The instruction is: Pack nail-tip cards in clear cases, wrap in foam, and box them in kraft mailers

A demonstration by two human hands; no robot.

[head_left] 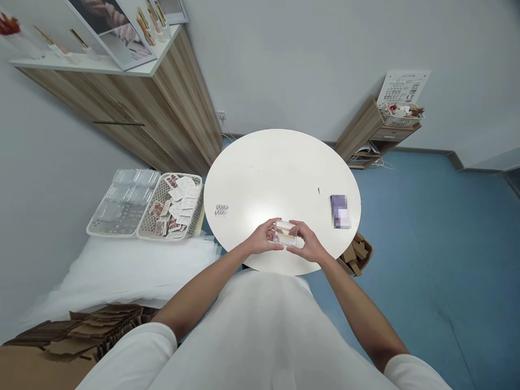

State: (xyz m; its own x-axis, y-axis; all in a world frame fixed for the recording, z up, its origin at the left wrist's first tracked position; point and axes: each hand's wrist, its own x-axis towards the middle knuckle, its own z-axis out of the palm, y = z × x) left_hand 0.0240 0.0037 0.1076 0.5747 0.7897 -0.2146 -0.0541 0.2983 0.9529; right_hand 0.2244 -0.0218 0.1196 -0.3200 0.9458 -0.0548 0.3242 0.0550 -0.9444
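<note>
Between my two hands is a small clear plastic box (pixel 285 238), held above the near part of a round white table (pixel 284 157). Tan strips show through its clear walls; what they are I cannot make out. My left hand (pixel 266 237) grips the box's left end with bent fingers and the thumb along the near side. At the right end, my right hand (pixel 305 242) holds it the same way. A small clear blister-like tray with several rounded cells (pixel 221 210) lies at the table's left side. Toward the right edge lies a purple item (pixel 340 211), blurred out.
Left of the table, one white basket (pixel 140 230) holds clear plastic boxes, and another (pixel 190 230) holds printed cards. Flattened cardboard (pixel 93 336) lies lower left. A carton of cardboard pieces (pixel 357 254) stands under the table's right edge. Wooden cabinets (pixel 179 108) stand behind.
</note>
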